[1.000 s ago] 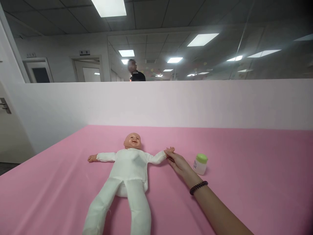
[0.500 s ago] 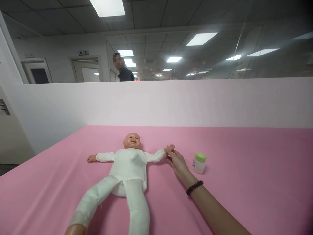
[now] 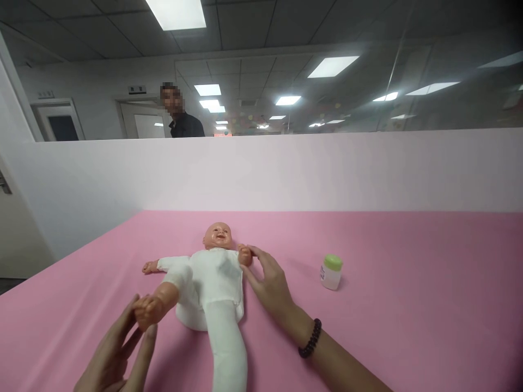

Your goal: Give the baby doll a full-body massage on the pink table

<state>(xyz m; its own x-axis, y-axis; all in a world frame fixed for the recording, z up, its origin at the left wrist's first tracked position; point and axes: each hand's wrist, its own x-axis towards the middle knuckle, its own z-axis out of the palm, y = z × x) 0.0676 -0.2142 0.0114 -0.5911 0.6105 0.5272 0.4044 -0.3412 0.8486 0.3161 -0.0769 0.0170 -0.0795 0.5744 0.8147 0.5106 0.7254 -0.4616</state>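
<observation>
A baby doll [image 3: 216, 277] with a white cloth body lies on its back on a pink surface [image 3: 388, 316]. Between the fingers and thumb of my left hand [image 3: 118, 348] is the doll's foot [image 3: 150, 310], on a leg that is bent and lifted. My right hand [image 3: 267, 280], a dark coiled band at its wrist, grips the doll's hand [image 3: 244, 255] close to its shoulder. The doll's other arm [image 3: 165, 265] stretches out to the left, and its other leg [image 3: 226, 348] lies straight toward me, its foot out of frame.
A small jar with a green lid [image 3: 332, 272] stands right of my right hand. Behind the pink surface runs a low white wall [image 3: 286, 171]. Beyond it a person in dark clothing [image 3: 188, 125] is near a doorway. A door [image 3: 20, 228] is at the far left.
My left hand has come into view, and the doll's leg is now raised and bent. My right hand has moved left, folding the doll's arm in toward its body. The background person has shifted left.
</observation>
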